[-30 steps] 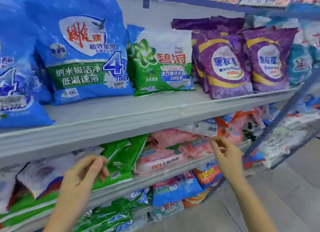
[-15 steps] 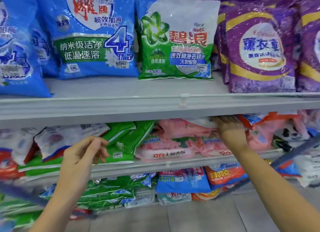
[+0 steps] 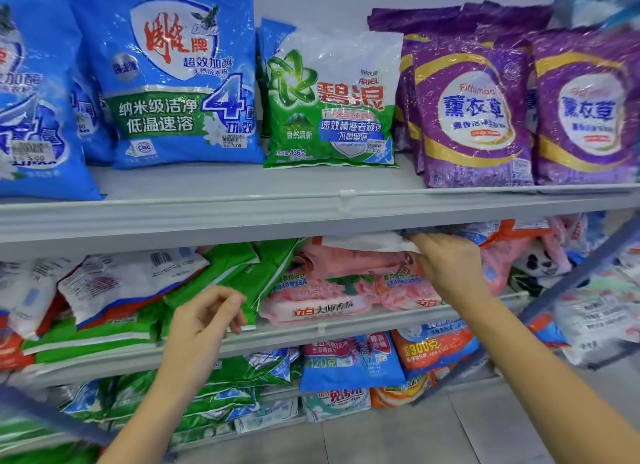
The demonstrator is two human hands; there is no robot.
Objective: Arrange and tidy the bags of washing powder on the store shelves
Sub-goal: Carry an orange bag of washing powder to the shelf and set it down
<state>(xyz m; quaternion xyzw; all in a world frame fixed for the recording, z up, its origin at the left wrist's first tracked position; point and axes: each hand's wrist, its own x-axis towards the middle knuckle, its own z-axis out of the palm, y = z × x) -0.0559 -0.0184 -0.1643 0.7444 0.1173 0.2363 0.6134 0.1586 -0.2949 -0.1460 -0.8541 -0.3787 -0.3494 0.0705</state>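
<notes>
Washing powder bags fill three shelves. On the top shelf point(image 3: 242, 217) stand blue bags point(image 3: 173, 82), a green-and-white bag point(image 3: 329, 100) and purple bags point(image 3: 474, 110). On the middle shelf, pink bags point(image 3: 329, 290) lie flat beside slumped green bags point(image 3: 242, 269). A white bag point(image 3: 363, 242) lies on the pink ones. My right hand point(image 3: 446, 266) reaches under the top shelf, and its fingers curl onto the white bag's right edge. In front of the green bags my left hand point(image 3: 204, 318) hovers loosely curled and holds nothing.
White-and-red bags point(image 3: 114, 280) lie tilted at the middle shelf's left. Blue and orange bags point(image 3: 349, 359) fill the bottom shelf above a grey tiled floor point(image 3: 415, 439). A blue slanted rack post point(image 3: 571, 276) crosses at the right, with more bags behind it.
My right hand rose from in front of the middle shelf and went in onto the white bag. The view moved closer to the shelves. My left hand has barely moved.
</notes>
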